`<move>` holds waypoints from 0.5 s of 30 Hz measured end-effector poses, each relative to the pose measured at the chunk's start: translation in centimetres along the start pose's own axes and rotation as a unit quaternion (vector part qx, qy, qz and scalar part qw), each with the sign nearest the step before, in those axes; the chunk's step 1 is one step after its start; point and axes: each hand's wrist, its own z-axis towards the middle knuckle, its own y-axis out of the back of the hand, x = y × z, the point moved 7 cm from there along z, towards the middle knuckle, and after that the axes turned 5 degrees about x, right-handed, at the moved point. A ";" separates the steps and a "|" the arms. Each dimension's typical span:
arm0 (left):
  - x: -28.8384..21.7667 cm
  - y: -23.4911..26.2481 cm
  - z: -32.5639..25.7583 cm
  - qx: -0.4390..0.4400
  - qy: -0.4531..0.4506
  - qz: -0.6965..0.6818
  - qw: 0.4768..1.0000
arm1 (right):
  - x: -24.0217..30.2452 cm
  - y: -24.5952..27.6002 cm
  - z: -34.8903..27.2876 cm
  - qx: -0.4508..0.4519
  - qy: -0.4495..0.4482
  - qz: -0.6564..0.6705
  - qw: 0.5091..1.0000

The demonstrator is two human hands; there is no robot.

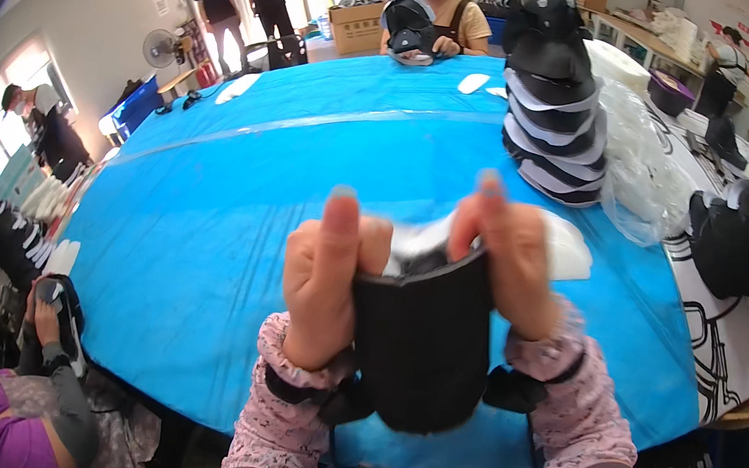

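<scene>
I obs. blk piece point(418, 357) at lower ctr of frame, long axis approx. vert., betw. L hand point(324, 275) & R hand point(514, 264); both clamp its upper rim, opp. sides, neither clearly nearer. Beyond: wht pad point(570, 251), then blk/wht stack point(553, 130), upper R.

A head-worn fisheye looks down — near, over the blue table point(387, 161).

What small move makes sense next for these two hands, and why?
Probably a gentle, even outward tug on the black fabric piece: the left hand and right hand grip its upper edge at opposite sides, thumbs pointing up.
</scene>
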 end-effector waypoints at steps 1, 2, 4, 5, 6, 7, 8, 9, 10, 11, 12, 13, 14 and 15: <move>0.2 0.6 -0.1 -0.006 0.000 0.005 1.000 | 1.8 0.6 0.3 -0.042 0.120 -0.039 0.991; 0.1 0.4 -0.1 -0.012 -0.020 0.083 0.996 | 3.7 1.3 0.0 -0.084 0.238 -0.079 0.964; 0.4 0.1 0.1 -0.018 -0.039 0.159 0.986 | 5.5 0.9 -1.2 -0.090 0.271 -0.107 0.952; 0.3 -0.5 0.0 0.006 -0.066 0.178 0.982 | 6.6 -0.6 -1.8 -0.036 0.247 -0.217 0.944; 0.1 -1.0 -0.1 0.031 -0.094 0.197 0.975 | 6.8 -2.0 -2.0 0.017 0.219 -0.322 0.921; -0.1 -1.2 -0.2 0.042 -0.094 0.183 0.978 | 6.3 -1.9 -2.0 -0.005 0.245 -0.207 0.947; -0.2 -1.7 -0.3 0.042 -0.091 0.179 0.979 | 6.4 -2.0 -2.1 -0.004 0.240 -0.209 0.948; 0.0 -2.3 -0.2 0.047 -0.048 0.094 0.993 | 6.1 -1.7 -2.0 0.007 0.194 -0.105 0.975; 0.4 -2.6 -0.4 0.052 -0.005 0.009 0.999 | 5.6 -1.6 -1.9 0.018 0.145 0.001 0.989; 0.7 -2.8 -0.6 0.063 0.010 -0.015 0.998 | 5.2 -1.6 -2.1 0.024 0.141 0.041 0.989; 0.8 -2.8 -0.6 0.061 0.009 -0.017 0.998 | 4.8 -1.3 -2.1 0.026 0.141 0.039 0.989; 0.5 -2.8 -0.6 0.050 -0.021 -0.006 0.998 | 4.4 -0.7 -2.0 0.022 0.144 0.026 0.989; 0.1 -2.5 -0.6 0.040 -0.049 0.005 0.998 | 4.2 -0.3 -1.8 0.017 0.146 0.014 0.989; 0.2 -2.6 -0.6 0.040 -0.049 0.004 0.998 | 3.1 0.1 -1.3 0.017 0.072 0.066 0.995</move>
